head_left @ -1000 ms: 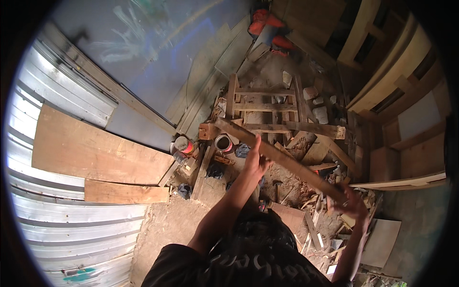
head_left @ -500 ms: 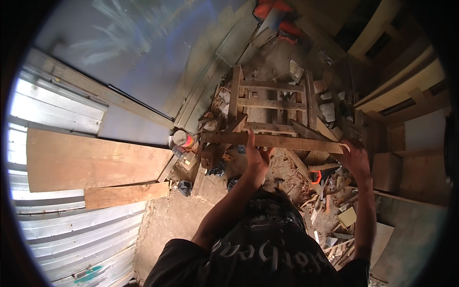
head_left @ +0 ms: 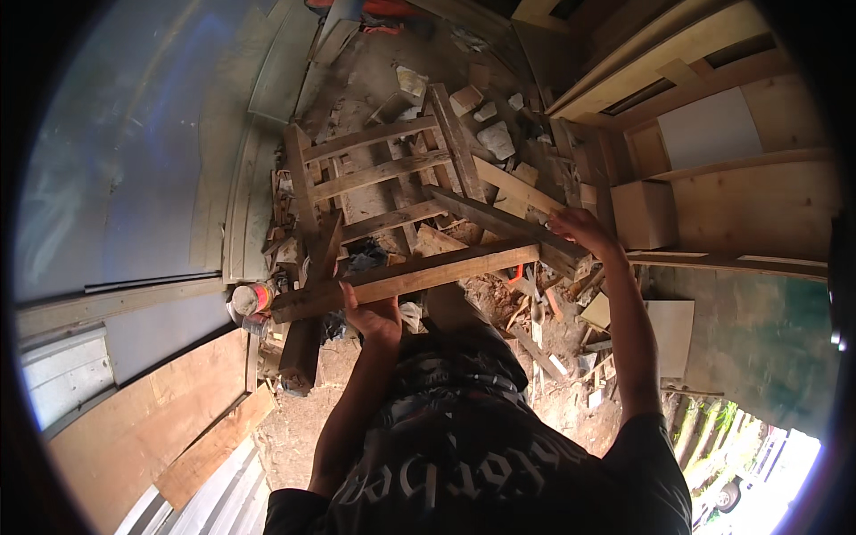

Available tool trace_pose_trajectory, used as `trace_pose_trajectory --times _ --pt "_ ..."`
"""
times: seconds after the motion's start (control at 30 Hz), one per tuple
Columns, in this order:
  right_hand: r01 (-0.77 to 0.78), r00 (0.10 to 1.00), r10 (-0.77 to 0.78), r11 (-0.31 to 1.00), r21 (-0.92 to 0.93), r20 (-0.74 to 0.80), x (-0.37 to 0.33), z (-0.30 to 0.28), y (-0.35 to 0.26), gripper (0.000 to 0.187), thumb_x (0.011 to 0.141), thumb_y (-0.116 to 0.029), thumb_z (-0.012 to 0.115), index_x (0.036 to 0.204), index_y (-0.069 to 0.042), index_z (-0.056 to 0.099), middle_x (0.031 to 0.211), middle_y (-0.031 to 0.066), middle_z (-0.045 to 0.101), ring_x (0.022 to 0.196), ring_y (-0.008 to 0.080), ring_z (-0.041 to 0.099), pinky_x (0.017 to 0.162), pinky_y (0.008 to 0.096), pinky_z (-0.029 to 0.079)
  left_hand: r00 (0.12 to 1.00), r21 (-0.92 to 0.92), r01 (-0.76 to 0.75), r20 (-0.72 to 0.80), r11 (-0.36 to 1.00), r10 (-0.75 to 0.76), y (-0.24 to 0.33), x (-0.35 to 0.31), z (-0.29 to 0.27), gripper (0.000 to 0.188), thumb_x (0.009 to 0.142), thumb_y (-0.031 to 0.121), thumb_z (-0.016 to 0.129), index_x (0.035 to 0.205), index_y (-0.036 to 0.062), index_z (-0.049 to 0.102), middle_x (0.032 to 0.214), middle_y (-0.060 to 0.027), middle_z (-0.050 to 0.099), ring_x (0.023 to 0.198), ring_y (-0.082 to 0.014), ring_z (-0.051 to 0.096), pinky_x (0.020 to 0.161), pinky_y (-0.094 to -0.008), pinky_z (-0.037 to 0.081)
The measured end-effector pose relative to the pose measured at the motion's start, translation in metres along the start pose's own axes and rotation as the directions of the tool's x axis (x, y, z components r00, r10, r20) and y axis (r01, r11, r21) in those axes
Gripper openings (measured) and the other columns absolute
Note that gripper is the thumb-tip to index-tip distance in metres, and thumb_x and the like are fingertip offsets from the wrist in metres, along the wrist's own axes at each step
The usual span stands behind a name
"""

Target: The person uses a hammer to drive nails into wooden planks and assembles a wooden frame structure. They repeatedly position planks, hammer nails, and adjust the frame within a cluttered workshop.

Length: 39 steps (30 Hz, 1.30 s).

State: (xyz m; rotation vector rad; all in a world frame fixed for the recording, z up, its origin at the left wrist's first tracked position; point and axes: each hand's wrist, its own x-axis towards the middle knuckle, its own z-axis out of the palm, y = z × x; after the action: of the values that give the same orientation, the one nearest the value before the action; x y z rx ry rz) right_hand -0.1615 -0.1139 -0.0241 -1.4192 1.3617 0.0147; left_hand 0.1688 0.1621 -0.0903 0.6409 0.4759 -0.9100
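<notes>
Cluttered workshop floor; wooden beam (head_left: 406, 278) between both hands (head_left: 374, 314).

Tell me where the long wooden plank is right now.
Head view, centre: the long wooden plank is held across the body, left hand beneath it, right hand at its right end, above the wooden frame.

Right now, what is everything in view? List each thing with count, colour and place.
long wooden beam: one, brown, held level across the middle
wooden frame: one, pale brown, lying beyond the beam
can: one, white with an orange and yellow band, by the beam's left end
rubble chunks: several, grey-white, past the frame
plywood sheets: two, orange-brown, lower left
wooden box: one, tan, right of centre
wood offcuts: many, mixed browns, on the dirt floor
left hand: gripping the beam from below
right hand: on the beam's right end
</notes>
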Motion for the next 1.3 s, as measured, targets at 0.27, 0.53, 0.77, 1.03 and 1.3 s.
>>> trace_pose_trajectory --times 0.27,0.53,0.77,1.03,1.3 --pt "-0.023 0.996 0.013 0.995 0.101 0.093 0.021 0.007 -0.01 0.047 0.093 -0.045 0.061 0.114 -0.003 0.062 0.102 0.0025 0.066 0.088 0.0069 0.061 0.077 0.0245 0.05 0.99 0.009 -0.05 0.132 0.999 0.048 0.011 0.006 0.034 0.041 0.094 0.038 0.053 0.129 0.0162 0.05 0.121 -0.0048 0.058 0.113 -0.0253 0.055 0.093 -0.0485 0.046" --pt "0.143 0.986 -0.128 0.978 -0.151 0.102 0.044 0.023 -0.001 0.068 0.086 -0.05 0.068 0.13 -0.001 0.053 0.123 0.0124 0.059 0.112 0.0182 0.056 0.094 0.0372 0.046 0.999 0.03 0.047 -0.015 0.998 -0.046 -0.025 0.037 0.028 0.041 0.088 0.044 0.059 0.116 0.014 0.056 0.112 -0.0056 0.06 0.105 -0.0261 0.058 0.087 -0.0467 0.047" --pt "0.177 0.965 -0.139 0.971 -0.161 0.224 0.065 0.023 0.031 0.077 0.078 -0.043 0.079 0.131 0.003 0.049 0.133 0.019 0.053 0.121 0.0267 0.054 0.102 0.0365 0.044 0.992 0.13 0.113 -0.076 0.985 -0.104 -0.023 0.058 -0.014 0.039 0.081 0.046 0.055 0.107 0.0173 0.063 0.109 -0.0037 0.063 0.11 -0.0264 0.055 0.096 -0.0497 0.039" --pt "0.185 0.917 -0.203 0.979 0.083 0.343 0.066 0.012 0.042 0.057 0.089 -0.033 0.07 0.128 0.004 0.052 0.126 0.0151 0.058 0.118 0.0199 0.055 0.101 0.0318 0.043 0.991 0.108 0.124 0.029 0.986 -0.128 -0.011 0.048 -0.027 0.051 0.081 0.047 0.051 0.117 0.0122 0.06 0.116 -0.0078 0.061 0.114 -0.0273 0.054 0.101 -0.0507 0.038" --pt "0.182 0.94 -0.176 0.983 0.008 0.292 0.058 0.008 0.039 0.054 0.092 -0.04 0.064 0.126 0.001 0.056 0.114 0.0095 0.064 0.109 0.0171 0.059 0.095 0.0296 0.045 0.98 0.225 0.169 0.064 0.96 -0.188 0.0 0.024 -0.011 0.053 0.088 0.047 0.047 0.121 0.0056 0.056 0.119 -0.0146 0.059 0.119 -0.0306 0.053 0.103 -0.0525 0.039"
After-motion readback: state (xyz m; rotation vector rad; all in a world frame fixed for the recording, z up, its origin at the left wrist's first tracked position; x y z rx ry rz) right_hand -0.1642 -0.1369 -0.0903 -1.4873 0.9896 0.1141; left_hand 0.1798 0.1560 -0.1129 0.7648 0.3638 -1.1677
